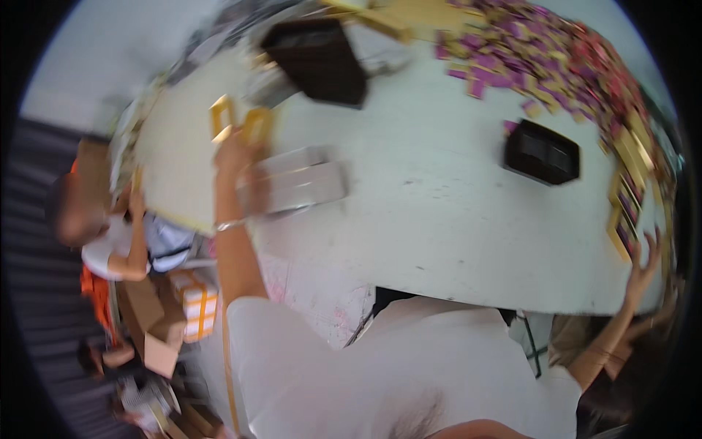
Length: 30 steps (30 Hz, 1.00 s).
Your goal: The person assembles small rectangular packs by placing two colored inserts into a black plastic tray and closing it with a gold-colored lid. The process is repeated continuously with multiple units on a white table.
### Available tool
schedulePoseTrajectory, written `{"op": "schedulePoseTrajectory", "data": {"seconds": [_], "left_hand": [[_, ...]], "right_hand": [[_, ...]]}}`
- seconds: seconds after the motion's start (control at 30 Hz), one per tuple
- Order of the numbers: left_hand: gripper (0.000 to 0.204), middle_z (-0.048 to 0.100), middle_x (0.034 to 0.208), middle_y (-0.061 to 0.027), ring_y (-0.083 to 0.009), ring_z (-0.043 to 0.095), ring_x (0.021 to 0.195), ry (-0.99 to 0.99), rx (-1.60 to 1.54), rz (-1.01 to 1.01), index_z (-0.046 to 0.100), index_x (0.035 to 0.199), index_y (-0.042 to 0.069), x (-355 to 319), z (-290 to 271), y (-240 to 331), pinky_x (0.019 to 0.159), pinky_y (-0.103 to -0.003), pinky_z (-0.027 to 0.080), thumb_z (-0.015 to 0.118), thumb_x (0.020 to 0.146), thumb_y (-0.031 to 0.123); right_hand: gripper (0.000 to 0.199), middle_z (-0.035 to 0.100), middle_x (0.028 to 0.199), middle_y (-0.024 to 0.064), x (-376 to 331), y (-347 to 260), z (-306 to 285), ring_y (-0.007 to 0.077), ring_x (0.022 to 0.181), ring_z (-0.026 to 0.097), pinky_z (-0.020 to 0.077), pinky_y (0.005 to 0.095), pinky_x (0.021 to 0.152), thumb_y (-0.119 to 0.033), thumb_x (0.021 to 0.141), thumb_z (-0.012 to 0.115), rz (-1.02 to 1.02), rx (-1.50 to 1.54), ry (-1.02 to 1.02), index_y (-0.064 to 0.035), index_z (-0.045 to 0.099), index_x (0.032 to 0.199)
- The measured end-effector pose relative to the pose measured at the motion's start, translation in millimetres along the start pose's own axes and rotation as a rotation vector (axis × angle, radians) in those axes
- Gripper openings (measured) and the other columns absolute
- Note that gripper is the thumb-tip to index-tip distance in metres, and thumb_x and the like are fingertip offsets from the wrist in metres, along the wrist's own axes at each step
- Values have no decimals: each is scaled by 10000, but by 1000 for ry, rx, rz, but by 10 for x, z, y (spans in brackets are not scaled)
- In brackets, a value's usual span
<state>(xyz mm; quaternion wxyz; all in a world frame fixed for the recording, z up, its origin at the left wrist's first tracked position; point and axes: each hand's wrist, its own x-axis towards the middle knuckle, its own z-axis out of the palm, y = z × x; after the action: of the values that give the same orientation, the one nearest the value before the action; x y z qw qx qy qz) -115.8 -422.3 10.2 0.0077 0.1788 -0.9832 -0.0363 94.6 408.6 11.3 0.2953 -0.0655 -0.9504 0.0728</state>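
Two small gold open frames (241,121), upright, over the white table's left part.

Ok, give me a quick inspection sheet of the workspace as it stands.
Surface: white table, scuffed, mostly bare in the middle.
Job's things: gold frame pieces at the left hand; flat white boxes beside it.
Clutter: heap of purple and gold packets at the far right; two black trays.
Grippers: left hand grips the gold pieces; right hand spread at the table's right edge.
Cables: nothing seen.
Surroundings: another person at left, cardboard boxes below.
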Motion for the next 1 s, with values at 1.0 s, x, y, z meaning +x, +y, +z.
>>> {"op": "schedulePoseTrajectory", "data": {"seconds": [1.0], "left_hand": [[771, 545, 1172, -159, -336, 480, 1076, -315, -608, 1269, 444, 1312, 25, -2367, 294, 3132, 919, -418, 399, 818, 653, 164]], "right_hand": [[158, 666, 733, 157, 2199, -2227, 1919, 290, 700, 647, 505, 402, 611, -139, 606, 665, -364, 206, -870, -20, 690, 706]]}}
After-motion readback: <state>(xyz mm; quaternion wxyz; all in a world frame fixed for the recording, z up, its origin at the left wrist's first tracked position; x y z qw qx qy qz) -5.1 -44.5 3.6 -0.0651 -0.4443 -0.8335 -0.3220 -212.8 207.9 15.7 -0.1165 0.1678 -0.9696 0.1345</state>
